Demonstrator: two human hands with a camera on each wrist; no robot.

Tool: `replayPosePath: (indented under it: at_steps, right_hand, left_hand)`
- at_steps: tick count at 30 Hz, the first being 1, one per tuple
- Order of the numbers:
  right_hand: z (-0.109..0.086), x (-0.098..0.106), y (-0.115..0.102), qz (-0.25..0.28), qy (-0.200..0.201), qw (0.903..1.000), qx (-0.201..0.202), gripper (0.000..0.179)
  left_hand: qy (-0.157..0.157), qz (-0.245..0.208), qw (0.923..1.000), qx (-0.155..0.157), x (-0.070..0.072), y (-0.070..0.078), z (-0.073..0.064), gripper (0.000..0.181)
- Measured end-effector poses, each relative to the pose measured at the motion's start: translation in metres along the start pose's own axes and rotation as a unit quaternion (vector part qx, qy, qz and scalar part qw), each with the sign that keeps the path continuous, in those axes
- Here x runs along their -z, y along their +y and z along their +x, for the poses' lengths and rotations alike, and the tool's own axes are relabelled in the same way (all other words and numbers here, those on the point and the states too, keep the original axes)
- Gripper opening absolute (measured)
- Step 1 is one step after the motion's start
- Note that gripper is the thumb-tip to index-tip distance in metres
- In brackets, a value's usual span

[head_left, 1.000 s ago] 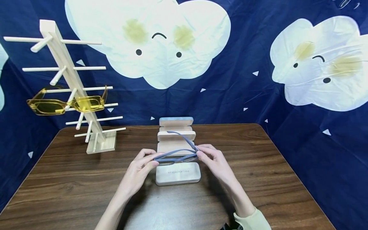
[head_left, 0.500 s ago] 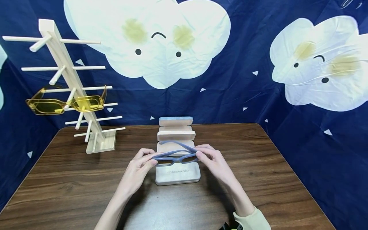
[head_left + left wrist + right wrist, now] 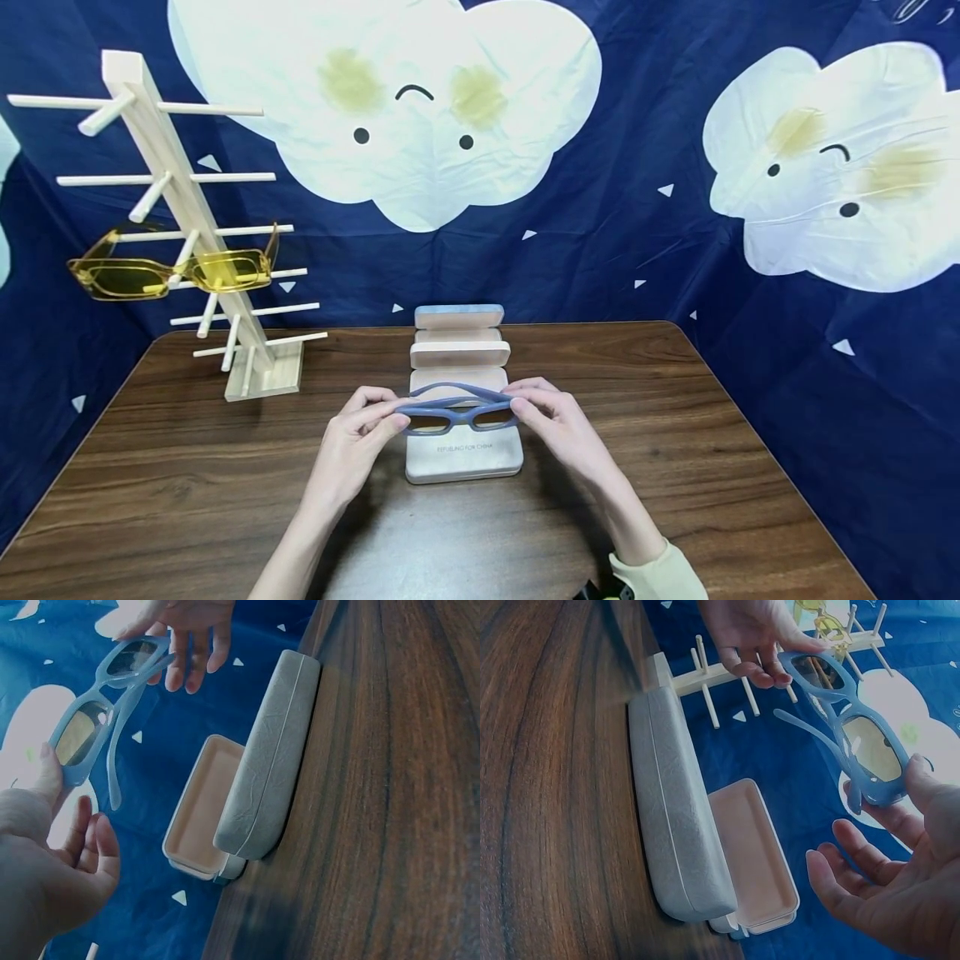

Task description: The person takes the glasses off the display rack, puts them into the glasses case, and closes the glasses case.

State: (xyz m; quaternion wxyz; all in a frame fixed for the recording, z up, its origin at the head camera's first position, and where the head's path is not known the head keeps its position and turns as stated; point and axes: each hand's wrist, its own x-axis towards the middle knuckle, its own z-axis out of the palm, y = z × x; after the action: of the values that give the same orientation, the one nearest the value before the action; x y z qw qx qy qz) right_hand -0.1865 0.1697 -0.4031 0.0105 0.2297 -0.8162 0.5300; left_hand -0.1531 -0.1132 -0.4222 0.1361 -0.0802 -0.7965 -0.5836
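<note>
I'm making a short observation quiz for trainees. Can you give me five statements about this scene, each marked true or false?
1. The left hand and the right hand both hold the blue-framed glasses. True.
2. The yellow glasses lie on the table. False: they sit on the wooden rack.
3. The pale case nearest the person has lettering on its top. True.
4. That nearest case stands open. False: it is closed; an open case is behind it.
5. In the head view, the rack stands to the right of the cases. False: it stands to their left.
</note>
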Motion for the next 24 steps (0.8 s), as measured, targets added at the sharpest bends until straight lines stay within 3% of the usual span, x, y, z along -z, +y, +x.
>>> replayPosePath:
  at_steps: [4,10,20,24]
  right_hand:
    - [-0.0009,0.0005,-0.0089,-0.002,-0.009,0.9999,0.006,0.019]
    - [-0.0006,0.0007,-0.0059,0.000,-0.017,0.9998,0.008,0.021]
    - [-0.0002,0.0016,-0.0031,-0.007,-0.042,0.9991,-0.006,0.030]
    - [-0.0004,0.0014,-0.0036,-0.016,-0.043,0.9989,-0.013,0.029]
  left_hand:
    - [0.021,-0.005,0.9995,0.023,-0.0001,0.0017,0.0006,0.017]
    - [0.027,-0.001,0.9981,0.055,-0.0014,0.0028,0.0005,0.015]
    - [0.037,-0.020,0.9958,0.081,-0.0040,0.0032,0.0009,0.017]
    - [0.033,-0.008,0.9963,0.079,-0.0042,0.0037,0.0003,0.017]
